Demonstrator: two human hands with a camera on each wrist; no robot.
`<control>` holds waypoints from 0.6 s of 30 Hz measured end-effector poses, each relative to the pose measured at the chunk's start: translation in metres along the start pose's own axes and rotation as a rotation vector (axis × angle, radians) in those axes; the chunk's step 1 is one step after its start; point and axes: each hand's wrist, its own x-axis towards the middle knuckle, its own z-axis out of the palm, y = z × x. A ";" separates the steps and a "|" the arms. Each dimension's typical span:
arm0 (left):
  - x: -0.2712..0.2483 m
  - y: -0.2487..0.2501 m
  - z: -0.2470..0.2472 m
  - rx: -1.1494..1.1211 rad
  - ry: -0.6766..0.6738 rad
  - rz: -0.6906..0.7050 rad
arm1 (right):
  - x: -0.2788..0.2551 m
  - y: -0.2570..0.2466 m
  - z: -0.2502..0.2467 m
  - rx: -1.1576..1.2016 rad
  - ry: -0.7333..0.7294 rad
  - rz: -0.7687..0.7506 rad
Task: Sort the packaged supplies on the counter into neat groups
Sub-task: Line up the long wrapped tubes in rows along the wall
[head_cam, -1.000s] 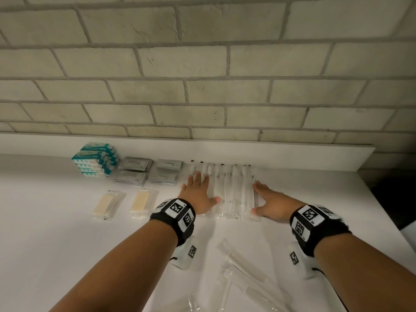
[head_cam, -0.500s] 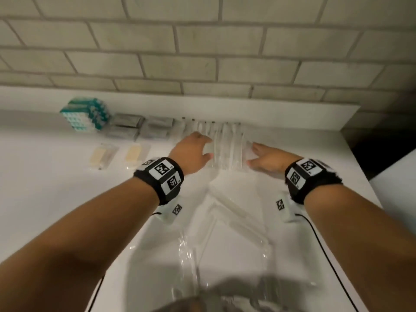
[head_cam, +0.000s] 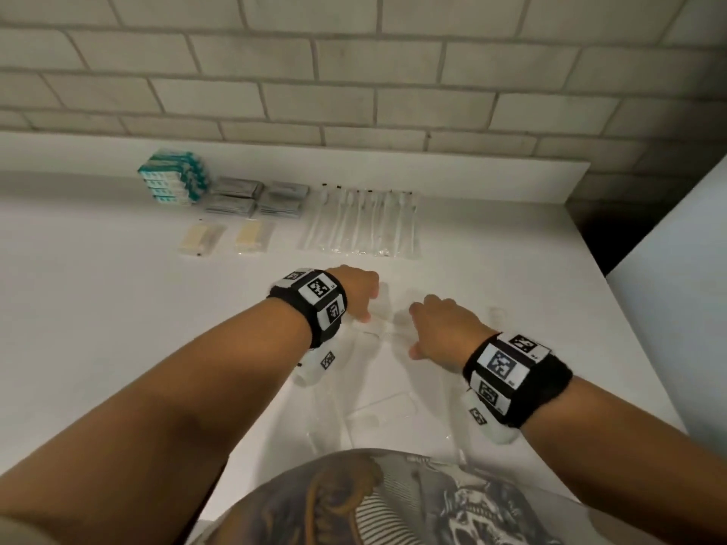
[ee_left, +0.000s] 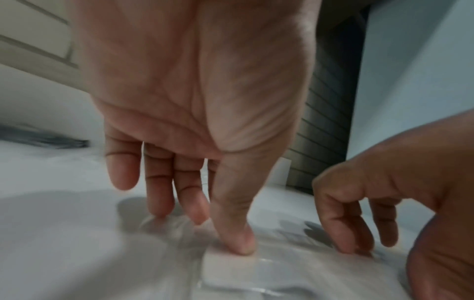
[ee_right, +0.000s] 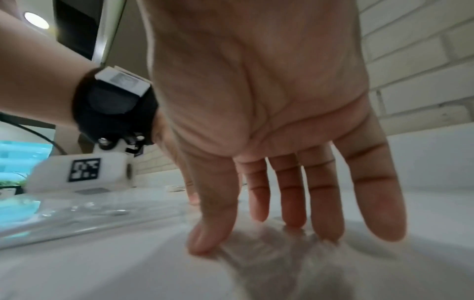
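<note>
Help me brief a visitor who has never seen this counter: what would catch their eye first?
Probably the two hands in the middle of the white counter: the left hand and right hand both press fingertips onto loose clear plastic packets near the front. Behind them, against the wall ledge, sit tidy groups: a teal box stack at far left, grey sachets beside it, and a row of clear-wrapped sticks.

Clear packets [head_cam: 377, 411] near the counter [head_cam: 98, 308] front edge: partly hidden behind both forearms and shirt [head_cam: 393, 501], contents indistinct. Wrapper under right hand [ee_right: 256, 101]: motion-blurred, unreadable. Teal boxes [head_cam: 173, 175] print too small.
</note>
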 end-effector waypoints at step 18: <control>-0.002 0.005 0.009 0.008 0.092 0.034 | -0.062 -0.031 -0.002 0.036 -0.158 -0.107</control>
